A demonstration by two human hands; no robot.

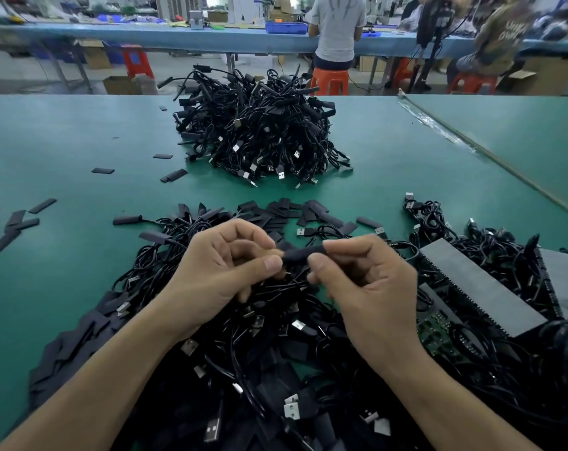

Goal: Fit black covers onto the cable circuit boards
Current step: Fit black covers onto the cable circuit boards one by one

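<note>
Both the left hand [225, 265] and the right hand [362, 275] pinch one black cover [304, 253] between their fingers, above the near cable heap [243, 336]. The far pile [260, 131] on the green surface [64, 141] looks finished, though blur hides whether a board sits inside; much remains.

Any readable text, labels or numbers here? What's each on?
No text reads cleanly.
Olive T-shirt, seated person far right: pale block letters, too blurred.
White T-shirt, standing person: grey print, blurred, maybe not lettering.
Green circuit board: markings too small.
Black cover pinched between left hand and right hand: no marking shows.
</note>
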